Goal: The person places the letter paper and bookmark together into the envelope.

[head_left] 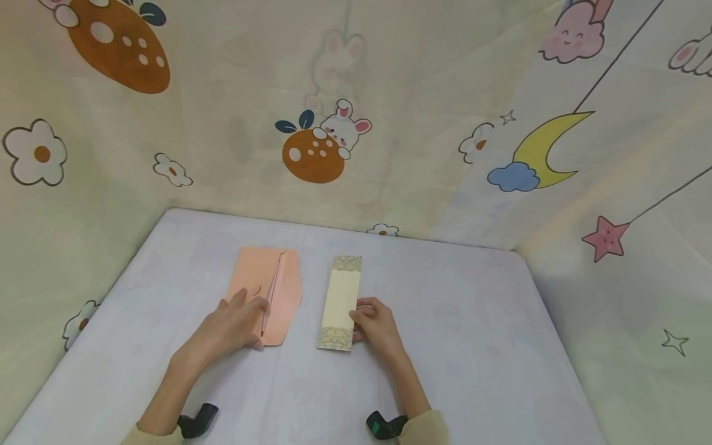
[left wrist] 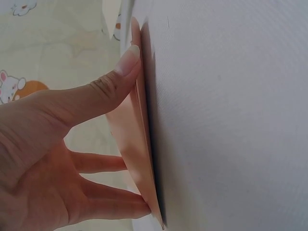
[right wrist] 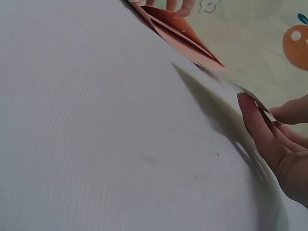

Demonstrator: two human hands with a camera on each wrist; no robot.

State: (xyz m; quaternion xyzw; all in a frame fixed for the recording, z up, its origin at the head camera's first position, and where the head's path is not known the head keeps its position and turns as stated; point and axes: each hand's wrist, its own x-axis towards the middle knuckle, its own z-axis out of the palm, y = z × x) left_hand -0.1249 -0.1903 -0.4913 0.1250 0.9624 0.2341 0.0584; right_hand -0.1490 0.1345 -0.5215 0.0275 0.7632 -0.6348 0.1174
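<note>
Held by the right hand point(head_left: 380, 324), nearly closed in a thumb-and-finger pinch: the three-o'clock long edge of a narrow, rectangular cream paper card with patterned end bands point(head_left: 340, 300). Just off to ten o'clock from those fingertips, with its long axis running from six o'clock to a little past twelve. Apparently lifted off the surface along the pinched edge, judging by the shadow beneath in the right wrist view.

Under the left hand point(head_left: 236, 321), spread wide with visible fingers fairly straight: a salmon-pink folded-paper envelope point(head_left: 261, 266). Fingers on its upper face, thumb at its six-o'clock edge; impossible to tell any grip underneath.

Telling relation: card at three o'clock from envelope, well within reach of the right hand, nearly parallel to the slightly gaping mouth, with the angular paper flap point(head_left: 287, 303) in between. No contact between card and envelope.

Materials: thin, crisp, flat card, plain and smooth in the middle, finely figured at both ends; matt, creased envelope paper, liable to flex under pressure. Beneath both, a white, finely woven cloth-covered tabletop point(head_left: 456, 303). Beyond, towards twelve o'clock, a pale fabric backdrop point(head_left: 239, 185) with printed rabbits, flowers and oranges.
</note>
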